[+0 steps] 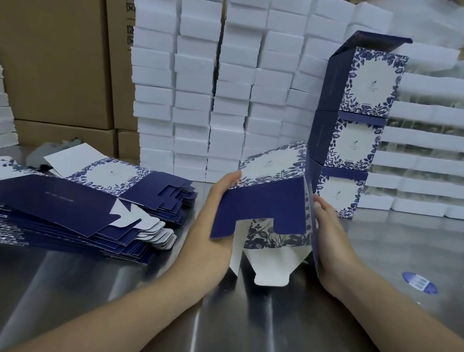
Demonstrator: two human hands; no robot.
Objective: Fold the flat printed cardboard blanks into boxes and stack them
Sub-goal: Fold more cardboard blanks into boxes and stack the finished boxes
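head view: all lines below come from this one camera.
left hand (pixel 216 218): grips the left side of the half-folded box (pixel 265 204), thumb up on the printed panel, fingers hidden under the dark blue flap.
right hand (pixel 331 242): holds the right side panel of the same box, thumb on the near face, fingers hidden behind the card; cannot tell how far curled.
half-folded box: held between both hands just above the steel table (pixel 205 326), tilted away, bottom end toward the camera and open; white inner flaps hang down to the table; inside looks plain white, contents not visible.
pile of flat blanks (pixel 58 206): lies on the table left of the left hand, fanned out, dark blue and flower print.
stack of finished boxes (pixel 348 138): three high, upright, behind the right hand; top box with lid flap raised, inside not visible.
white blocks (pixel 207 84): stacked in columns behind the table.
brown cartons (pixel 51 34): behind, on the left.
round blue sticker (pixel 420 283): flat on the table, right of the right hand.
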